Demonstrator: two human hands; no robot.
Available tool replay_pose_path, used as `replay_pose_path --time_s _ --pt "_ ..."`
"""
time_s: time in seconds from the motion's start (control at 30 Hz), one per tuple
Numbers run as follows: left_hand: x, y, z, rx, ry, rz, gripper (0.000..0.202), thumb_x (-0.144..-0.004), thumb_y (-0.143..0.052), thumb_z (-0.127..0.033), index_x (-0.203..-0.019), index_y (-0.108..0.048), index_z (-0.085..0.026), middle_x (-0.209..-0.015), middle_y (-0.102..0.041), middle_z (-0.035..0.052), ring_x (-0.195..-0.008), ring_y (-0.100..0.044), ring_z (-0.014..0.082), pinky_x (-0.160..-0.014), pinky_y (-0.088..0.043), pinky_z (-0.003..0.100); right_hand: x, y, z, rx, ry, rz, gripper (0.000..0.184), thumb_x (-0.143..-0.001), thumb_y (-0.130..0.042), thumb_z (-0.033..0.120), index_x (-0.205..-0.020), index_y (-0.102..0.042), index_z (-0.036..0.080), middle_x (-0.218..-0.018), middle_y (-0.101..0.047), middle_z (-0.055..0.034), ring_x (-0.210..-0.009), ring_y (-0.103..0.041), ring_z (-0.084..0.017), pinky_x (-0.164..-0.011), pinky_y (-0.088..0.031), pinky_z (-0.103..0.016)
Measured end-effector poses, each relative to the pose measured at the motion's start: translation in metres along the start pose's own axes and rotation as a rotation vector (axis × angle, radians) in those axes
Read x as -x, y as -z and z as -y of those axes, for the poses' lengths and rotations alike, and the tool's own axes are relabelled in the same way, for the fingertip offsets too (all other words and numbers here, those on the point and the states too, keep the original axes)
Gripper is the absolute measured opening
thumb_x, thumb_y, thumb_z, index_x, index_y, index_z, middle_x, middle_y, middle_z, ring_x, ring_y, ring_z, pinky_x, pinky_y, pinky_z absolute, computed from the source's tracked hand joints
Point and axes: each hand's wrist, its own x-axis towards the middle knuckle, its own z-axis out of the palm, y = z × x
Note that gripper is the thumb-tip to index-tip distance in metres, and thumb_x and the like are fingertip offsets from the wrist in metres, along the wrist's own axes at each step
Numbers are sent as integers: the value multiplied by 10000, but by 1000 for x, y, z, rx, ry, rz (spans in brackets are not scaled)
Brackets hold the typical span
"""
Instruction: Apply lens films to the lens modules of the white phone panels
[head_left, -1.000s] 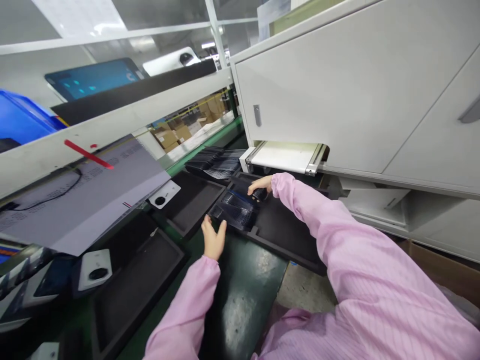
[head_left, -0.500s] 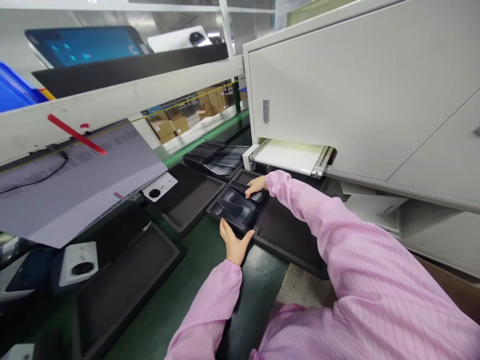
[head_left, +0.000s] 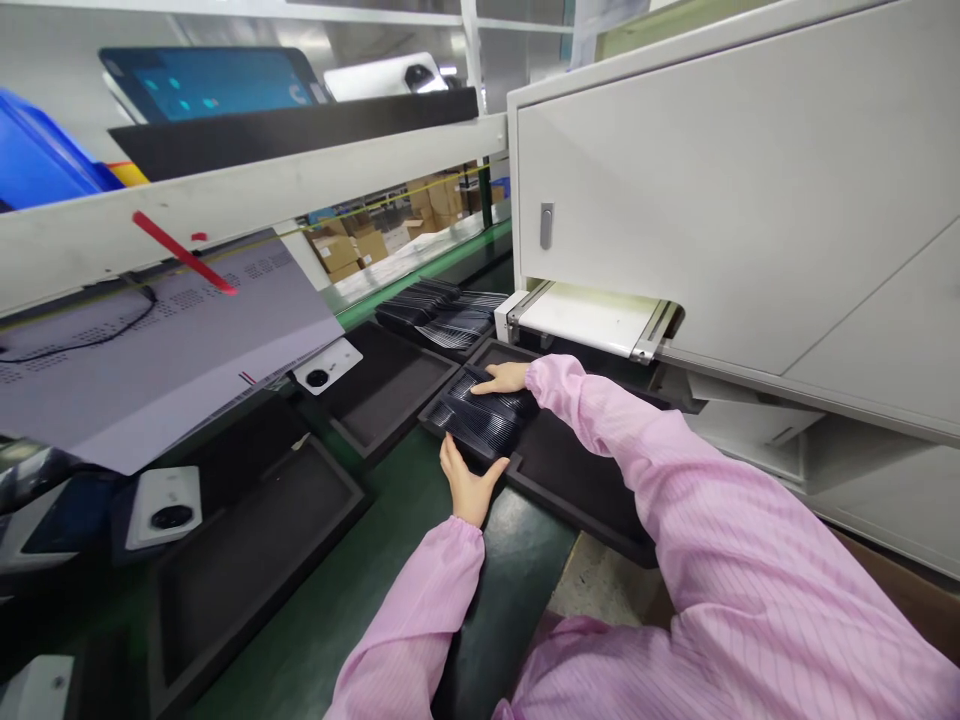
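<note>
A fanned stack of thin, dark, glossy panels (head_left: pixel 480 422) lies at the left end of a black tray (head_left: pixel 592 475). My left hand (head_left: pixel 469 488) cups the near end of this stack, its thumb at the right and its fingers along the left side. Over the far end my right hand (head_left: pixel 507 378) rests on the panels with its thumb and fingers closed around their edges. Part of the stack is hidden by that hand and the pink sleeve. Beyond it, a second pile of similar dark panels (head_left: pixel 442 310) lies on the green bench.
A white cabinet (head_left: pixel 712 200) with a short conveyor belt (head_left: pixel 592 315) stands at the right. More black trays (head_left: pixel 259 570) line the left side of the green bench (head_left: pixel 405 520). White phones (head_left: pixel 330 368) lie near them. A grey sheet (head_left: pixel 172 350) hangs below the shelf.
My right hand has shifted slightly left along the top of the panels, and the fanned panels lie closer together. My left hand keeps its place. The view has turned slightly left.
</note>
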Motion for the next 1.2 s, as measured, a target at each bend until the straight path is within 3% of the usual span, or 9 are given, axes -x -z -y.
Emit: replay_pose_path --time_s 0.3,0.43,0.57,0.7,0.83,0.9,1.0,1.1,1.2 --pt "-1 2 1 93 -12 -9 996 -659 -781 -398 -1441 -201 -189 -1434 -263 188 -1372 -290 332 -1072 -363 476 4 -7 4 -56 80 -81 808 -756 -549 727 -1293 -494 126 -1352 -531 -181 -1262 -485 -364 -1087 -321 -420" --pt "-2 4 3 124 -11 2 1008 -649 -784 -410 -1440 -202 -185 -1433 -261 191 -1355 -315 313 -1032 -411 435 -9 1 6 -203 128 -116 732 -736 -632 669 -1255 -561 158 -1379 -530 -115 -1298 -462 -309 -1126 -280 -365" --pt "-2 6 6 136 -12 7 1041 -618 -803 -411 -1439 -206 -184 -1422 -277 187 -1327 -351 305 -1014 -428 427 -8 7 -4 -388 129 -197 592 -640 -733 633 -1022 -699 182 -1123 -695 -79 -1094 -615 -300 -1051 -385 -395" --pt "-1 9 4 149 -23 14 1042 -618 -801 -428 -1441 -206 -194 -1418 -285 183 -1307 -379 307 -1003 -437 434 20 -17 -32 -595 123 -513 575 -757 -553 692 -1026 -677 200 -1044 -712 -71 -1012 -644 -255 -958 -456 -390" --pt "0 9 1 130 -14 -5 1052 -616 -803 -404 -1449 -194 -200 -1417 -282 184 -1305 -391 317 -1020 -423 456 43 -70 -51 -789 43 -968 754 -857 -136 718 -1173 -555 176 -1188 -643 -115 -1188 -552 -233 -1003 -411 -394" --pt "0 8 1 107 -19 -14 1076 -618 -802 -394 -1459 -162 -193 -1431 -259 193 -1320 -381 316 -1036 -412 454 38 -93 -49 -870 9 -1100 768 -848 -105 717 -1141 -553 168 -1150 -655 -125 -1154 -576 -229 -986 -422 -386" --pt "0 6 3 9 -48 5 1101 -631 -792 -420 -1469 -122 -173 -1451 -233 211 -1358 -340 324 -1052 -395 458 19 -107 -35 -964 0 -1198 688 -845 -191 702 -1011 -596 171 -1054 -689 -111 -1053 -628 -212 -970 -437 -361" --pt "-1 4 5 -86 -72 20 1097 -632 -781 -475 -1464 -147 -143 -1448 -255 229 -1381 -287 356 -1084 -336 503 6 -104 -26 -1026 -1 -1204 642 -836 -251 687 -856 -629 169 -939 -712 -104 -962 -658 -224 -948 -457 -370" --pt "-2 2 5 -124 -82 1 1076 -652 -756 -513 -1457 -166 -110 -1432 -288 244 -1379 -269 375 -1104 -276 537 9 -103 -29 -1047 0 -1187 637 -837 -271 672 -894 -648 163 -1035 -700 -106 -1072 -621 -245 -1019 -412 -393"
